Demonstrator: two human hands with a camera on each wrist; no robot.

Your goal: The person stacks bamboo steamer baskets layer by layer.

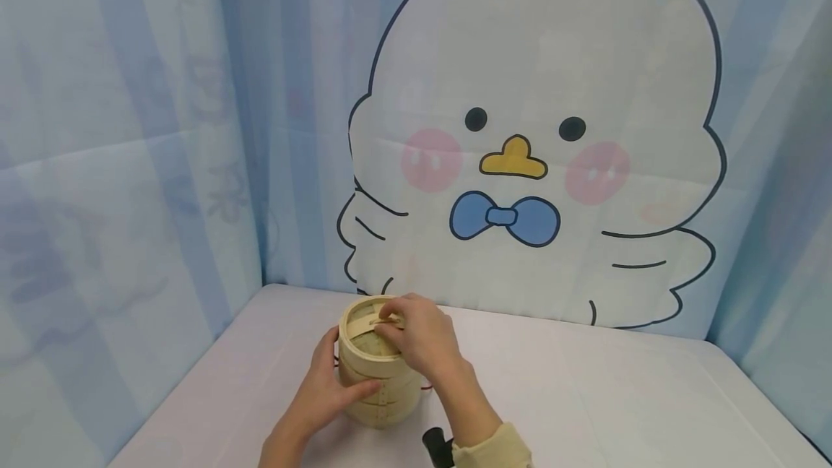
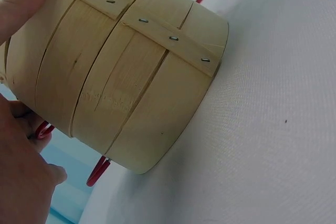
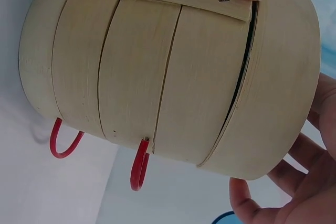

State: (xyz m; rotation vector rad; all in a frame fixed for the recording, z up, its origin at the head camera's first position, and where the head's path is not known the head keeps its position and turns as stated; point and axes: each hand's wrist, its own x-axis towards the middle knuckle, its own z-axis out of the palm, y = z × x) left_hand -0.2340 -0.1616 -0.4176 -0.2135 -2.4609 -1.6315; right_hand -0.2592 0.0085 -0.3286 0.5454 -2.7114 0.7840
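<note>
A round bamboo steamer of stacked tiers stands upright on the table, with its woven lid on top. My left hand grips the steamer's left side, thumb across the front, other fingers partly hidden behind it. Above, my right hand pinches the small handle strip at the middle of the lid. A thin dark gap shows between the lid's rim and the tier below in the right wrist view. Red loop handles stick out from the tiers' sides. The steamer's inside is hidden.
A white cloth covers the table. Close behind it hangs a curtain printed with a white cartoon bird, and a striped blue curtain hangs on the left. A black object shows beside the right wrist.
</note>
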